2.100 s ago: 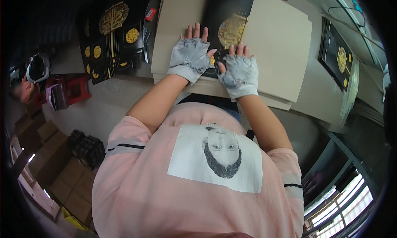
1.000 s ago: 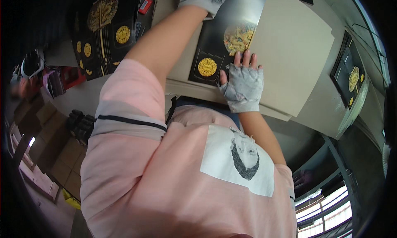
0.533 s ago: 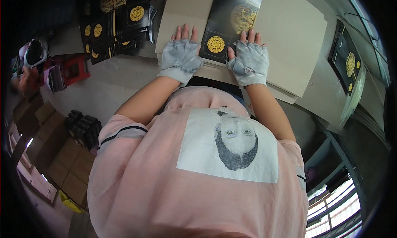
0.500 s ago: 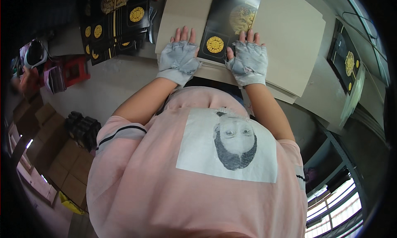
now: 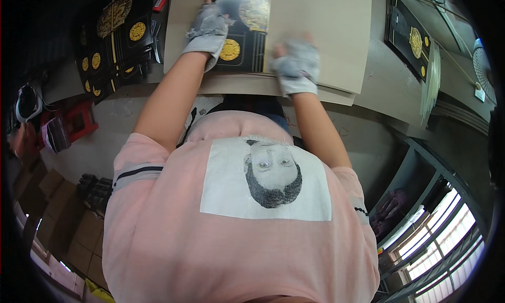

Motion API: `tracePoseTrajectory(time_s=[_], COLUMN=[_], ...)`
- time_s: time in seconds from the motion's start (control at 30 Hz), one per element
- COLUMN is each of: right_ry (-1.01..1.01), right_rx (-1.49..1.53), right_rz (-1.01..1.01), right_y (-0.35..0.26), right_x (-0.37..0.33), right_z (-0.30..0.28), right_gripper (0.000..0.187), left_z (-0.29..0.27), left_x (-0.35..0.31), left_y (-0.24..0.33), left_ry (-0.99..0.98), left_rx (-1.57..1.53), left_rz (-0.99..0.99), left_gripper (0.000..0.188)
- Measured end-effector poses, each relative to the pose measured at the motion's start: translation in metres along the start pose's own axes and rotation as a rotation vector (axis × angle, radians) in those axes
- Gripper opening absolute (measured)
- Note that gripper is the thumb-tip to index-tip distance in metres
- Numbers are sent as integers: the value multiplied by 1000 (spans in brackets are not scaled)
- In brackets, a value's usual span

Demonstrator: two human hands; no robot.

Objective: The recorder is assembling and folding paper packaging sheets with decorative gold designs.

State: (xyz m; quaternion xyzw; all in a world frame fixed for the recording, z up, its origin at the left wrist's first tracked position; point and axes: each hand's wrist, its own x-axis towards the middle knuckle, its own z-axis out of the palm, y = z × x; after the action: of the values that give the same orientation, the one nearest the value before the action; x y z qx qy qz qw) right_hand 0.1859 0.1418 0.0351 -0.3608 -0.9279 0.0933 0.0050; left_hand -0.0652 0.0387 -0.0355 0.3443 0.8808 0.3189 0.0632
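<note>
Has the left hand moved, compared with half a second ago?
Yes. The left hand has gone farther up the black sheet, past its gold round emblem.

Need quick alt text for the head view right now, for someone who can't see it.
Both gloved hands rest on a black sheet with gold round emblems lying on tan cardboard: left hand on its left edge, right hand, blurred, beside its right edge. More black-and-gold sheets lie stacked to the left.
</note>
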Motion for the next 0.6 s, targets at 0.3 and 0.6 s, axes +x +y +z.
tracePoseTrajectory(time_s=[0.3,0.6], right_ry=[151,-259], right_rx=[203,470], right_rz=[720,943], right_y=[193,200], right_x=[-38,-21], right_z=[5,-25], right_gripper=[60,69], left_z=[-29,-26], left_x=[-33,-49], left_y=[-15,-6], left_ry=[126,42], left_rx=[325,428], left_rz=[80,249], left_gripper=[79,72])
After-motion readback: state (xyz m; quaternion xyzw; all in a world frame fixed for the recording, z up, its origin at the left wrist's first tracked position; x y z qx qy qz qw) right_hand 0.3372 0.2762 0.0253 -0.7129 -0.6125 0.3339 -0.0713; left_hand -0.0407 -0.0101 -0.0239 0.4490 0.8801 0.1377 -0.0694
